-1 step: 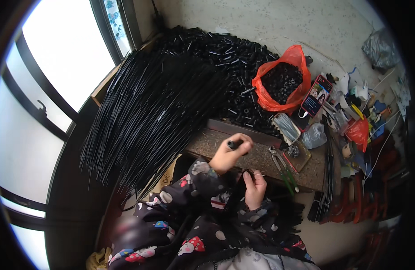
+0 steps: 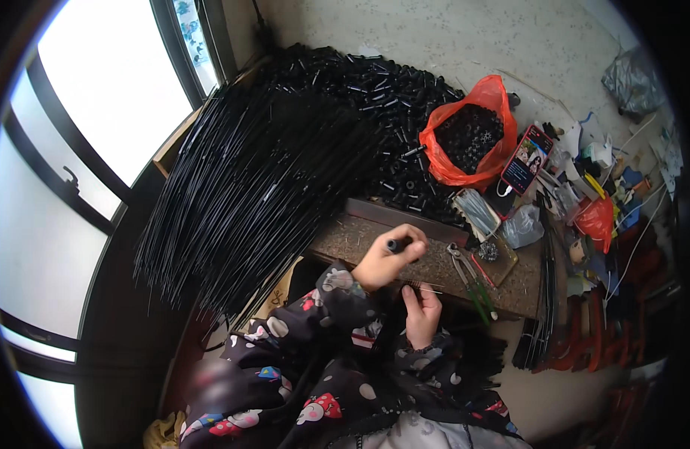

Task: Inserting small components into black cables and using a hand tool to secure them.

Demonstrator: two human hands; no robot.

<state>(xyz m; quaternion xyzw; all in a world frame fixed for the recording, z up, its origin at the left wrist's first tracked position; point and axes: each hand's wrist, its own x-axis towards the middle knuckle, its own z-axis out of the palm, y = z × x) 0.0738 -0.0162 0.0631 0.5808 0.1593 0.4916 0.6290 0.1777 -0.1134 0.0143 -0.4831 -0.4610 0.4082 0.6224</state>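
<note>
Above the front edge of the workbench, my left hand [image 2: 386, 263] is closed around a short black tube [image 2: 396, 245], its round end showing past the fingers. Lower and to the right, my right hand [image 2: 423, 316] pinches a thin pale wire [image 2: 429, 290] between thumb and fingers. Dark, narrow pieces lie by those fingertips, too small to make out. A pair of pliers [image 2: 468, 278] with green handles rests on the bench right of both hands. Long thin black rods [image 2: 233, 194] are heaped at the left.
Behind the rods lies a pile of short black tubular parts [image 2: 360, 86]. An orange plastic bag [image 2: 444, 173] holds small dark parts. A phone [image 2: 527, 159] leans beside it, near a tray of thin pins [image 2: 476, 213]. The wooden workbench [image 2: 345, 238] has a metal strip [image 2: 405, 218]. Clutter fills the right side.
My left hand has shifted slightly to the right and down with the black tube still in it. My right hand has barely moved.
</note>
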